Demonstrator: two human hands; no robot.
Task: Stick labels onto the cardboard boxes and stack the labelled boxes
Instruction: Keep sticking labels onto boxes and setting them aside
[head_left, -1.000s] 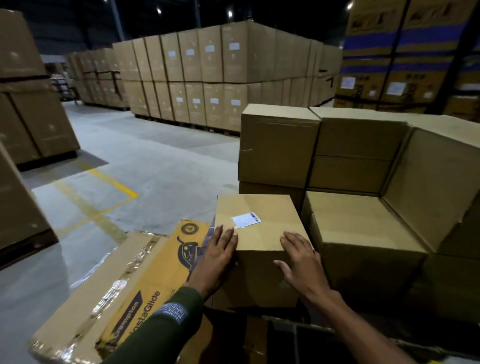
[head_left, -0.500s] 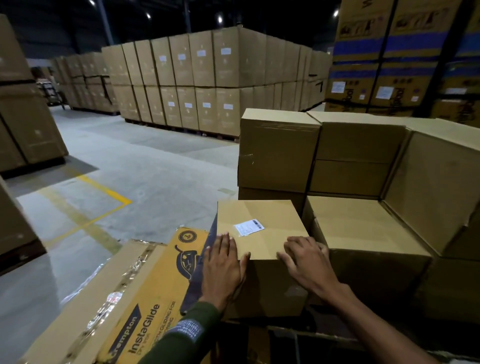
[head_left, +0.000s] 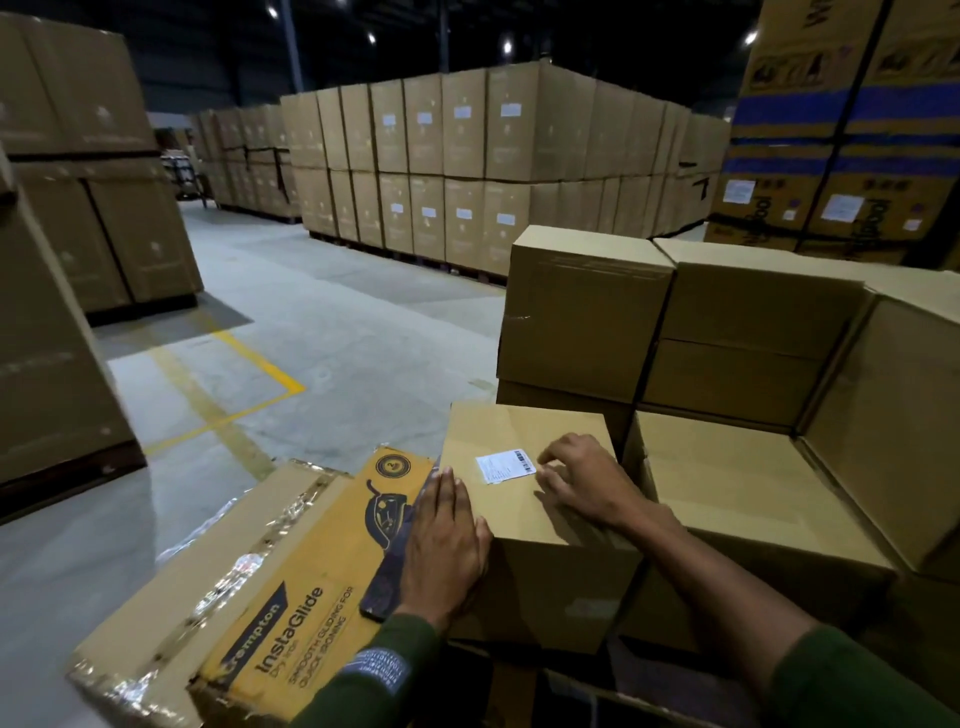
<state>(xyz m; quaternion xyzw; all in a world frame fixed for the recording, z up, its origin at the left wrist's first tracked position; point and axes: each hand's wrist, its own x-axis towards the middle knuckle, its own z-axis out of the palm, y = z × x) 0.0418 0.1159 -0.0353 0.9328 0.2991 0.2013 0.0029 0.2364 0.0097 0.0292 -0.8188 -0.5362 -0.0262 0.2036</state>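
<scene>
Fingers (head_left: 444, 493) of left hand (head_left: 441, 545) straight, together, flat against near-left top edge of box (head_left: 524, 519), palm over its left side, gripping nothing. Right hand (head_left: 582, 480) on box top, fingers curled, tips touching the top just right of label (head_left: 505, 466); can't tell if pressing label edge. Label stuck flat on box top, slightly skewed. Box sits against stacked plain boxes (head_left: 727, 332) behind and to the right, touching. Left of it a yellow printed carton (head_left: 291, 597), taped, tilted, with a dark flat item (head_left: 387, 582) partly under left hand. Grey concrete floor (head_left: 311, 322) with yellow lines; dim warehouse, pallet stacks (head_left: 467, 166) of labelled cartons beyond.
</scene>
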